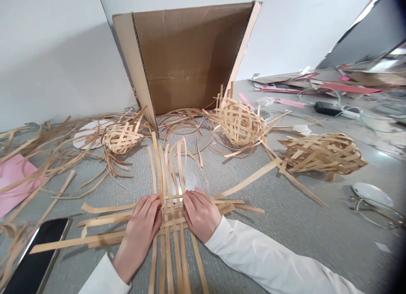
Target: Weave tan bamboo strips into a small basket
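Tan flat strips cross over and under one another to form a loose woven mat point(173, 213) on a grey table point(285, 239), directly in front of the person, its long ends fanning out on all sides. The left hand point(141, 230) and the right hand point(199, 213) lie open and palm-down on the mat, apart but close together, with a narrow band of the weave showing between them; neither is clamped on a strip. White sleeves point(263, 256) cover both forearms. Beyond the fingertips stand three rounded woven baskets: a small one point(123, 137) to the left, a larger one point(239, 122) ahead, and another point(322, 154) lying on its side to the right, with tangles of loose strips point(60, 158) spread around them. A cardboard box panel point(187, 59) stands tilted against the wall point(53, 61). A black smartphone point(34, 256) lies near the left hand, with a sheet of pink paper point(14, 184) farther up that side. Wire-rimmed glasses point(377, 213) sit at the right, touching a white oval case point(371, 194).
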A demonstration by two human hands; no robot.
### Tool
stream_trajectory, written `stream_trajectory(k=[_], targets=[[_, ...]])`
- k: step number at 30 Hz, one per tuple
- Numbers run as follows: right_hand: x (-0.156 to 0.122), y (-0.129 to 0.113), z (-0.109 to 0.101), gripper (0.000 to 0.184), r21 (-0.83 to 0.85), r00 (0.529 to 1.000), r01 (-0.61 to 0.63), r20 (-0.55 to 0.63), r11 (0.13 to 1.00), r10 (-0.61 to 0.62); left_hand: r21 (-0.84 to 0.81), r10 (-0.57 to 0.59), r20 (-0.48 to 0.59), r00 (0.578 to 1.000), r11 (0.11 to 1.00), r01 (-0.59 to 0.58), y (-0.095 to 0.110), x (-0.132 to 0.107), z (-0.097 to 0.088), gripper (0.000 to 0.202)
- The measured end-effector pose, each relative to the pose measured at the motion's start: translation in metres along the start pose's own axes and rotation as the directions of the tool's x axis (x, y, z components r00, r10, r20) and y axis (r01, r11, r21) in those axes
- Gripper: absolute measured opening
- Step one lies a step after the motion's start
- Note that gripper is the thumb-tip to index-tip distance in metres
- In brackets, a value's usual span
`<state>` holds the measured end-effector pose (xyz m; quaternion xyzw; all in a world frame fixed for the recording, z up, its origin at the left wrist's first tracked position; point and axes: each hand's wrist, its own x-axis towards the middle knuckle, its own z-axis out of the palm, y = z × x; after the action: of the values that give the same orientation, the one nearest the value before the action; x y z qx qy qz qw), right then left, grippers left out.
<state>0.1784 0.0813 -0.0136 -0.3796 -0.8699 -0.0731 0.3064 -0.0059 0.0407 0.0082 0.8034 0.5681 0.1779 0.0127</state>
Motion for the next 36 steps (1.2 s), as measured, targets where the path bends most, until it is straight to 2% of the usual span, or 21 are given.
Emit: stream_trajectory(k=[6,12,15,19,29,36], targets=[[-0.001,-0.003,-0.001,0.02,-0.037,0.999,0.02,-0.033,0.999,-0.021,0.005,0.009,-0.013,1.0,1.0,-0.009,0.001,-0.001,-0.001,0.018],[0.004,-0.002,-0.008,0.024,0.004,0.999,-0.03,0.03,1.0,0.03,-0.004,-0.016,0.032,0.999,1.0,0.016,0.002,-0.002,-0.002,0.018],[0.008,0.0,-0.012,0.03,0.092,0.99,0.007,0.14,0.996,-0.02,0.002,-0.045,0.07,0.997,0.999,0.044,0.002,-0.003,-0.003,0.027],[0.013,0.0,-0.013,0.028,0.183,0.946,-0.085,0.323,0.979,0.022,-0.029,-0.054,0.098,0.994,0.998,0.057,0.003,0.0,-0.004,0.034],[0.017,-0.001,-0.011,0.024,0.142,0.92,-0.062,0.391,0.988,0.002,0.106,-0.085,-0.029,0.996,0.991,0.087,0.013,0.005,0.01,0.026],[0.017,-0.001,-0.009,0.017,0.133,0.932,-0.049,0.361,0.99,-0.002,0.171,-0.04,-0.06,0.997,0.984,0.05,0.016,0.003,0.01,0.022]])
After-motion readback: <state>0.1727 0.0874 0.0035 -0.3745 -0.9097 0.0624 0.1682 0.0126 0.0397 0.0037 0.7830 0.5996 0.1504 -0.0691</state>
